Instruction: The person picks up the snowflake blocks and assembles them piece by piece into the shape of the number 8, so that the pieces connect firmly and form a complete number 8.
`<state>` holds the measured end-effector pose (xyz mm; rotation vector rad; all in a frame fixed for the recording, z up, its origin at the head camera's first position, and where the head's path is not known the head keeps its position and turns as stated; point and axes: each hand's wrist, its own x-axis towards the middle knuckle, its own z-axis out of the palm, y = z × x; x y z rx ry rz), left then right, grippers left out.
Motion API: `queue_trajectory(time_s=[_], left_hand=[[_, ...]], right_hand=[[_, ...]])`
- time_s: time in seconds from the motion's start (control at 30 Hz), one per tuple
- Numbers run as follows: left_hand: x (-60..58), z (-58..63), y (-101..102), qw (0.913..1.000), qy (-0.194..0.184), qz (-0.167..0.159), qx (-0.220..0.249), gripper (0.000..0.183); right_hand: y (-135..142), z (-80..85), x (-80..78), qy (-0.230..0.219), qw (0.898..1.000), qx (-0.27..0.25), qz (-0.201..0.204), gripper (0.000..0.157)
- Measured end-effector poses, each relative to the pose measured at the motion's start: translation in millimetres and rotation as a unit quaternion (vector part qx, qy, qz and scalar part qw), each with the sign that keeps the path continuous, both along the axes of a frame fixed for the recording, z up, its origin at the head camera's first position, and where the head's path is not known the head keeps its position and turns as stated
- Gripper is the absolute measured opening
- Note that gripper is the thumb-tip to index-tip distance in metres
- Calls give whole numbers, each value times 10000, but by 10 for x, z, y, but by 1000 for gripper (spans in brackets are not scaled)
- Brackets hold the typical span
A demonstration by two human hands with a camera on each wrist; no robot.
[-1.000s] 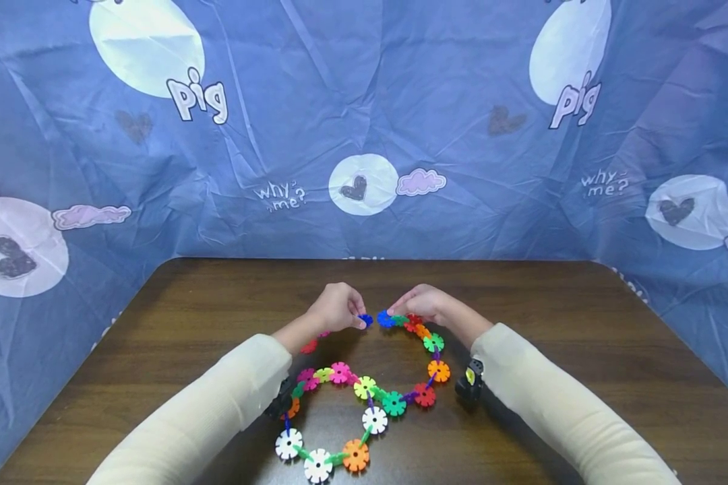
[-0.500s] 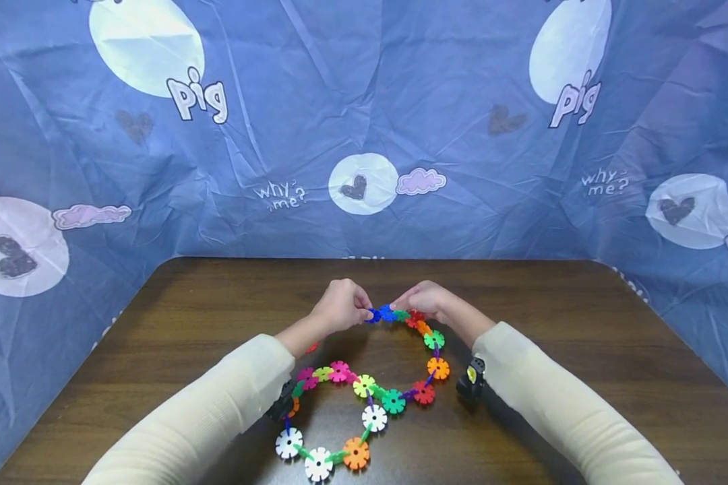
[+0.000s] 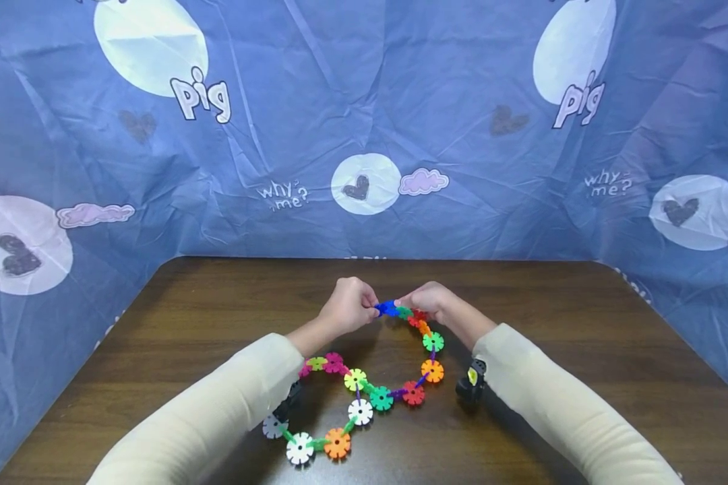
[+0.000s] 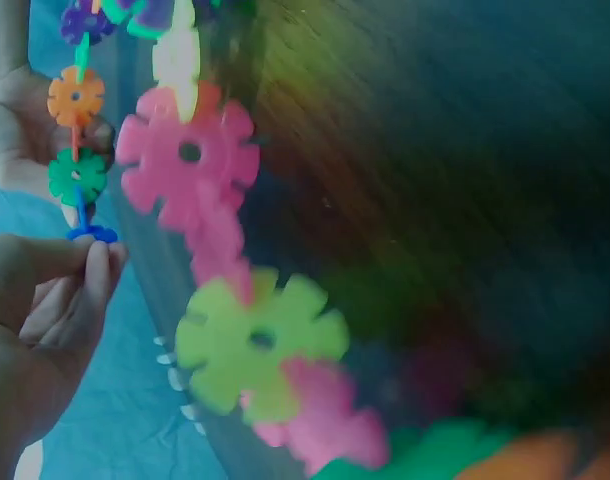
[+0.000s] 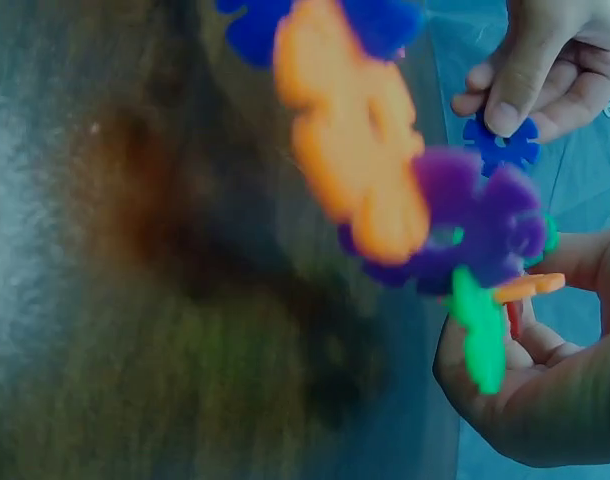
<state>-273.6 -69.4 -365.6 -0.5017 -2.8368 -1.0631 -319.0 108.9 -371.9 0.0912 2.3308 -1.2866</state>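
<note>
My left hand pinches a blue notched snowflake disc between thumb and fingers. At the far end of the chain my right hand grips the linked discs, near green and red pieces. The two blue discs meet between the hands; I cannot tell how deep their slots interlock. From there the chain of coloured snowflake discs curves down past an orange disc and a red disc. Part of the chain is hidden behind the left forearm and hand.
A second loop with white discs and an orange disc lies nearer on the brown wooden table. A blue printed cloth hangs behind the table. A black wrist camera sits under the right sleeve.
The left hand has moved right with its blue disc until it meets the blue disc at the right hand. The near loop has shifted left and slightly up.
</note>
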Motion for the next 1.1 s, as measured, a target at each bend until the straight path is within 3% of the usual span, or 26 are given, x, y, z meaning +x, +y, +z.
queue_trajectory(time_s=[0.13, 0.37, 0.5, 0.6, 0.77, 0.9, 1.0, 1.1], left_hand=[[-3, -46, 16, 9999, 154, 44, -17, 9], [6, -52, 5, 9998, 152, 132, 81, 9], [-1, 17, -83, 9982, -473, -120, 346, 9], [-19, 81, -170, 9948, -926, -259, 331, 20], [2, 147, -509, 9944, -816, -213, -636, 18], [82, 96, -756, 9851, -782, -101, -1531, 17], [149, 56, -863, 9811, -930, -17, -1698, 18], [198, 39, -908, 9801, -1193, 124, -1582, 15]], right_hand=[[-14, -32, 20, 29, 9998, -81, -180, 32], [-28, -25, 9, -265, 9993, -236, 135, 36], [-10, 15, -31, -446, 9974, -201, 539, 38], [40, 29, -35, -517, 9955, -262, 754, 40], [48, 28, -35, -601, 9938, -297, 885, 38], [77, 0, -36, -653, 9930, -326, 931, 37], [77, -15, -52, -615, 9926, -337, 988, 37], [44, -25, -63, -520, 9927, -335, 1039, 39]])
